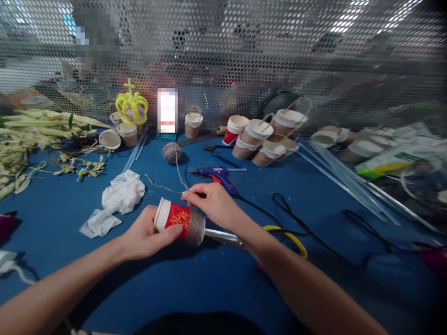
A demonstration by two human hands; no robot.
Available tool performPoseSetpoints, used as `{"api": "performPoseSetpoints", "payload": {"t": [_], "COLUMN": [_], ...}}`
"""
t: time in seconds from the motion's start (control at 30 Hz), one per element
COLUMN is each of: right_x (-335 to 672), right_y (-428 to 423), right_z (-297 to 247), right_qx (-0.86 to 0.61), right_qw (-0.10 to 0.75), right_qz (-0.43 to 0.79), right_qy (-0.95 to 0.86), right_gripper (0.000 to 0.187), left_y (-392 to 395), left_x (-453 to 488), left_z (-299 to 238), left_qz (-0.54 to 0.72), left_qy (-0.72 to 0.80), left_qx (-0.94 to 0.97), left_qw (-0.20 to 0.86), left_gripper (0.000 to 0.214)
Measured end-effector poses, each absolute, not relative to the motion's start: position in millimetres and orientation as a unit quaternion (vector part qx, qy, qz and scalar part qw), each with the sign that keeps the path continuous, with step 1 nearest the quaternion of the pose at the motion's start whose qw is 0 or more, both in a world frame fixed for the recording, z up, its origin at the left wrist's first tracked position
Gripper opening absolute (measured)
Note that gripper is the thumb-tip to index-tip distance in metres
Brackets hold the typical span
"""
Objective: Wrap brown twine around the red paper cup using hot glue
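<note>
**Twine pinched at the cup's rim of wrapping**

The fingers of the right hand are closed narrow on a strand of twine, pinching it where it meets the top of a paper cup. The left hand grips the cup from below and behind, thumb across the red print, fingers curled round the far side. The cup is held on its side just above the desk, in front of the person's body, white mouth to the left and base to the right.

The base end carries a tight band of wound twine; the red middle and the mouth are bare. By the look of it, the winding is in hand and about a third along. Another turn would call for a taut strand laid touching the last coil while the left hand rolls the cup.

Outward from there, the strand runs up to a ball of twine farther back. A blue glue gun lies just behind the right hand, and scissors with yellow handles lie under the right wrist. Crumpled white tissue sits to the left. Along the back stand wrapped cups with cord handles, a yellow crown, pale dried stalks and clear glue sticks — all before a mesh screen.
</note>
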State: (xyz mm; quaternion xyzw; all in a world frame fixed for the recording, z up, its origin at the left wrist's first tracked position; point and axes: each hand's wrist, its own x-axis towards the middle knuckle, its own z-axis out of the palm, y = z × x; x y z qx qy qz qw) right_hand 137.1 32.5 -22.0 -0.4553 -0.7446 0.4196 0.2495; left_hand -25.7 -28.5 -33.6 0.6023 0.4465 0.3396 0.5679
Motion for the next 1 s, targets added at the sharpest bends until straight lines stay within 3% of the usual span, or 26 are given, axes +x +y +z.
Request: {"api": "performPoseSetpoints", "payload": {"t": [0.3, 0.57, 0.83, 1.0], "right_x": [136, 135, 141, 140], "right_y": [31, 31, 45, 38], "right_z": [-22, -23, -31, -25], "right_qx": [-0.448, -0.445, -0.493, -0.459], "right_qw": [0.23, 0.219, 0.262, 0.313], "right_qz": [0.433, 0.428, 0.375, 0.38], "right_qy": [-0.748, -0.756, -0.74, -0.739], "right_gripper": [0.02, 0.021, 0.033, 0.029], "left_y": [-29, -30, -16, -4], "left_x": [-26, -28, -24, -25], "left_z": [-30, -34, -35, -33], "left_qz": [0.336, 0.34, 0.504, 0.526], "left_qy": [0.43, 0.432, 0.474, 0.458], "left_qx": [0.667, 0.652, 0.335, 0.224], "left_qw": [0.507, 0.521, 0.64, 0.68], "left_gripper": [0.021, 0.019, 0.022, 0.017]}}
